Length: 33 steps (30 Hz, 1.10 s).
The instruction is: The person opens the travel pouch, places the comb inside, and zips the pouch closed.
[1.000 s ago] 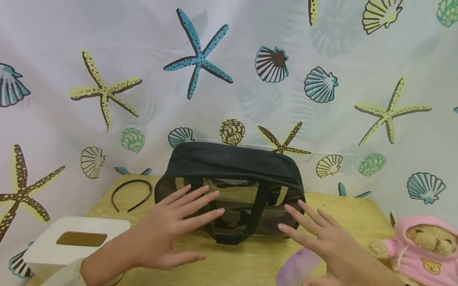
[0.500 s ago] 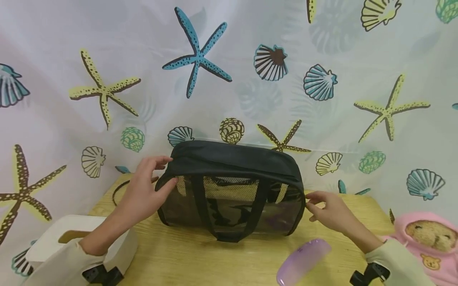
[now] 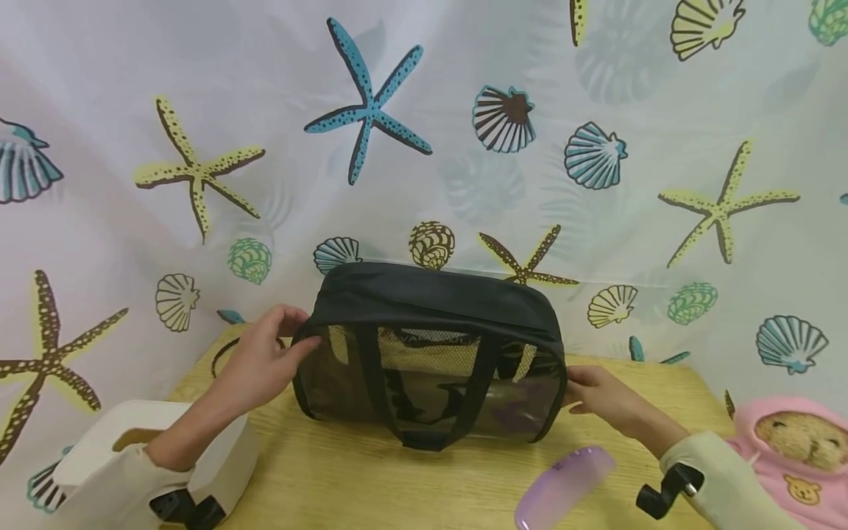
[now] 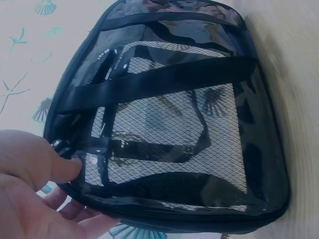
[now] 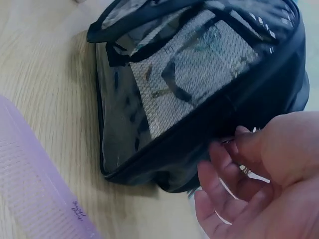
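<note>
A black bag (image 3: 437, 302) with see-through sides, a mesh pocket and a strap handle stands upright on the wooden table. At its left end my left hand (image 3: 265, 361) grips the edge, thumb on the clear front and fingers behind. The left wrist view shows that thumb (image 4: 65, 169) pressing near the dark piping. My right hand (image 3: 606, 397) is at the bag's right end. In the right wrist view its thumb and forefinger (image 5: 219, 152) pinch at the dark end panel, the other fingers curled; whether they hold a zipper pull there is hidden.
A purple comb (image 3: 563, 486) lies in front of the bag's right side. At left stands a white box (image 3: 218, 464) with a slot on top, a dark headband (image 3: 221, 357) behind it. A teddy bear in a pink hoodie (image 3: 775, 434) sits at right. Patterned cloth (image 3: 424, 191) hangs behind.
Both hands have moved from spread in front of the bag to its two ends. Over the last half second the left hand lowered slightly and took hold; the right closed in on the edge.
</note>
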Available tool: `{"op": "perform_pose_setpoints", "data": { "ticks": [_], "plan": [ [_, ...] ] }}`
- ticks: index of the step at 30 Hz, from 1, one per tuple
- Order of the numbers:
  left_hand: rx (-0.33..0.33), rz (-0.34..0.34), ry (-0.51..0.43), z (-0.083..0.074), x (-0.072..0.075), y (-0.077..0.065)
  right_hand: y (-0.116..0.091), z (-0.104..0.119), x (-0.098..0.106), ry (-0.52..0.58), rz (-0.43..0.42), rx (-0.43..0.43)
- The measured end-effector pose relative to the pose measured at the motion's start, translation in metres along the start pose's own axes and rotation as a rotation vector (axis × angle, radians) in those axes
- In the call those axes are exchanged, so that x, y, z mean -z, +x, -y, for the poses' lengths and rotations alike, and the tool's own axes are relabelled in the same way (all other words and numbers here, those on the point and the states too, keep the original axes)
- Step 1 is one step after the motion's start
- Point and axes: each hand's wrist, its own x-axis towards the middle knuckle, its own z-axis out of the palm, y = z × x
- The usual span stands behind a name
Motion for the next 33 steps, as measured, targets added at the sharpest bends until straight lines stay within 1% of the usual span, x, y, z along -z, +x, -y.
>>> {"op": "perform_pose_setpoints", "data": {
  "ticks": [2, 4, 10, 15, 19, 25, 29, 33],
  "plan": [
    [0.001, -0.006, 0.006, 0.003, -0.001, 0.0, 0.001, -0.003, 0.003, 0.034, 0.022, -0.006],
    [-0.004, -0.017, 0.018, 0.005, -0.001, 0.001, 0.002, -0.004, 0.006, 0.061, 0.025, -0.012],
    [-0.036, -0.054, 0.06, 0.007, 0.001, 0.004, 0.001, -0.001, 0.012, 0.117, -0.037, -0.034],
    [-0.043, -0.057, 0.072, 0.008, 0.0, 0.002, -0.002, 0.005, 0.02, 0.144, -0.044, -0.058],
    [-0.062, -0.055, 0.061, 0.01, -0.003, 0.001, -0.007, 0.007, 0.027, 0.119, -0.017, -0.059],
    [-0.099, -0.069, 0.059, 0.012, -0.005, 0.003, -0.011, 0.012, 0.037, 0.053, 0.025, -0.011],
    [-0.095, -0.06, 0.056, 0.01, -0.004, 0.003, -0.014, 0.017, 0.041, 0.002, 0.024, 0.017],
    [-0.087, -0.052, 0.059, 0.009, -0.005, 0.002, -0.016, 0.022, 0.045, -0.039, 0.015, 0.024]
  ]
}}
